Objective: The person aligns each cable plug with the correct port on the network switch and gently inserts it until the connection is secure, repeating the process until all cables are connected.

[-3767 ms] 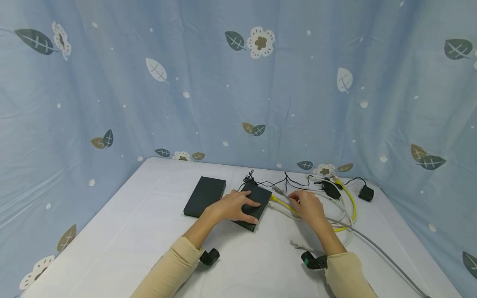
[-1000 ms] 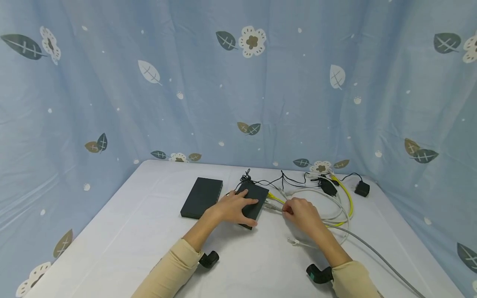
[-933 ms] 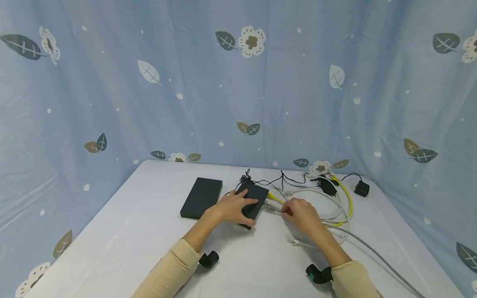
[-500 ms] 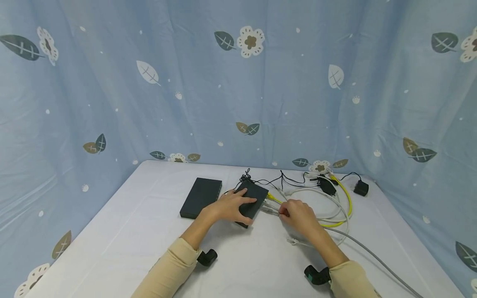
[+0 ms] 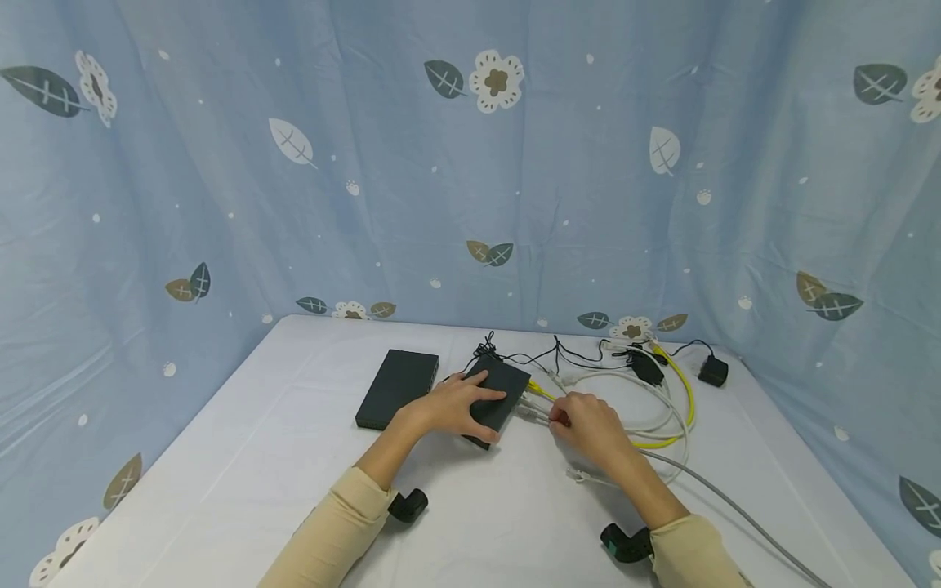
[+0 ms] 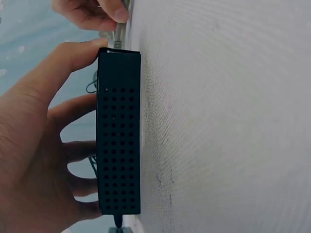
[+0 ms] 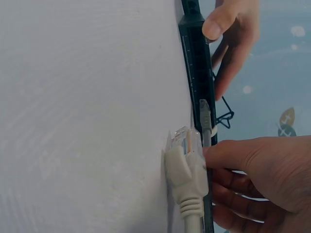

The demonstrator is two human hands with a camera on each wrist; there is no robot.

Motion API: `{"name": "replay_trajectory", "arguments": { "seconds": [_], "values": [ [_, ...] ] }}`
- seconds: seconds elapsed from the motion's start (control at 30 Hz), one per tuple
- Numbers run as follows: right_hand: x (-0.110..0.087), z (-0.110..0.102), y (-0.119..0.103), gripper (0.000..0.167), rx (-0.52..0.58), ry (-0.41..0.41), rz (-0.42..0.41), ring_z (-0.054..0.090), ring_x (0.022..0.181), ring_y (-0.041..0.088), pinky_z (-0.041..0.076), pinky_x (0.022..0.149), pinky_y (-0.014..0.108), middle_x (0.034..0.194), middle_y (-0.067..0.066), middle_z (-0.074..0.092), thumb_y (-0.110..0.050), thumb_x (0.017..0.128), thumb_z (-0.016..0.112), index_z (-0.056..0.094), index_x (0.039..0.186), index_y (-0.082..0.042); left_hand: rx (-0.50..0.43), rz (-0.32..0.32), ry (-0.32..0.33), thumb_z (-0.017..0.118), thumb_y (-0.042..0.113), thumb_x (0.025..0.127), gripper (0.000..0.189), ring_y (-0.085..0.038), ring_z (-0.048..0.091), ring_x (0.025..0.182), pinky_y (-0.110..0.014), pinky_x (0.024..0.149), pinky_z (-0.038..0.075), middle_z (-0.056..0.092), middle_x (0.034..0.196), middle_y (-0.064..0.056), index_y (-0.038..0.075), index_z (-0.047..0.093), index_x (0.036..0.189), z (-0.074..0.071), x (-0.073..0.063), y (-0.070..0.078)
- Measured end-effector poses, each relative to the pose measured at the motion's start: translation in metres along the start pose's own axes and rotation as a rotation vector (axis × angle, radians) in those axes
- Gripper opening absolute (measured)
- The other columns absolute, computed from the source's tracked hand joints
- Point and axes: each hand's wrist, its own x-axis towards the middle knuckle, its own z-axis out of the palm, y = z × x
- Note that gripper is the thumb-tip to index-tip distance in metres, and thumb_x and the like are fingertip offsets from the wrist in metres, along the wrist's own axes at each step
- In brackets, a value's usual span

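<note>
My left hand [image 5: 454, 406] lies flat on the black switch box [image 5: 498, 396], fingers spread over its lid and thumb at the near corner, pressing it to the bench [image 5: 294, 457]. My right hand [image 5: 588, 420] pinches the grey cable plug [image 7: 205, 119] just behind its head, with the tip at the box's port face; I cannot tell whether it is seated. A second, pale plug [image 7: 185, 162] lies loose on the bench just beside my right fingers [image 7: 228, 150].

The box sits mid-bench, and I judge it light and likely to slide on the cloth, so the flat press suits it. The plug looks like stiff, brittle plastic, while the cord is springy and would tug sideways; I would hold the boot, not the cord.

Left of the box lies a second black box [image 5: 399, 389]. To the right, yellow cable [image 5: 687, 400], white cables and a long grey cable [image 5: 735, 510] tangle, with a black adapter [image 5: 711, 372] at the far right.
</note>
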Motion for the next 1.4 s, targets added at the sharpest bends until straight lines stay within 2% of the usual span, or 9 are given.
{"name": "replay_trajectory", "arguments": {
  "seconds": [0.13, 0.37, 0.67, 1.17, 1.4],
  "values": [
    [0.0005, -0.002, -0.0012, 0.007, -0.002, 0.007, -0.005, 0.054, 0.066, 0.005, 0.046, 0.058, 0.027, 0.074, -0.008, 0.063, -0.012, 0.08, 0.079, 0.073, 0.08, -0.017, -0.008, -0.007, -0.005, 0.074, 0.059, 0.078, 0.076, -0.053, 0.019, 0.146, -0.069, 0.114, 0.021, 0.021, 0.164, -0.012, 0.033, 0.05, 0.145, -0.0013, 0.0004, -0.0006],
    [0.0004, -0.0009, -0.0023, 0.008, 0.008, -0.027, -0.001, 0.054, 0.064, 0.003, 0.046, 0.058, 0.026, 0.072, -0.009, 0.063, -0.011, 0.08, 0.078, 0.073, 0.079, -0.017, -0.003, -0.008, -0.008, 0.074, 0.06, 0.078, 0.076, -0.053, 0.019, 0.146, -0.069, 0.113, 0.022, 0.021, 0.164, -0.012, 0.032, 0.051, 0.144, -0.0029, -0.0008, 0.0003],
    [-0.0005, -0.0021, -0.0037, 0.006, 0.036, -0.012, 0.014, 0.056, 0.065, 0.004, 0.048, 0.059, 0.027, 0.072, -0.008, 0.066, -0.009, 0.081, 0.078, 0.075, 0.081, -0.015, -0.005, -0.011, -0.013, 0.074, 0.06, 0.078, 0.075, -0.054, 0.019, 0.145, -0.069, 0.113, 0.022, 0.021, 0.164, -0.012, 0.033, 0.05, 0.144, -0.0019, -0.0008, 0.0],
    [-0.0007, -0.0023, -0.0017, 0.003, 0.037, -0.038, -0.024, 0.057, 0.064, 0.001, 0.049, 0.06, 0.025, 0.071, -0.011, 0.067, -0.012, 0.079, 0.08, 0.078, 0.081, -0.014, 0.014, -0.008, -0.007, 0.075, 0.055, 0.08, 0.072, -0.051, 0.02, 0.147, -0.066, 0.115, 0.021, 0.021, 0.164, -0.012, 0.034, 0.05, 0.144, -0.0017, -0.0004, 0.0036],
    [-0.0012, -0.0014, 0.0002, 0.003, 0.033, -0.044, -0.024, 0.056, 0.064, 0.001, 0.049, 0.059, 0.025, 0.071, -0.011, 0.067, -0.012, 0.08, 0.079, 0.078, 0.081, -0.015, 0.013, -0.005, -0.003, 0.075, 0.054, 0.08, 0.072, -0.053, 0.02, 0.145, -0.068, 0.113, 0.022, 0.022, 0.163, -0.013, 0.033, 0.05, 0.144, 0.0, 0.0005, 0.001]
  ]
}}
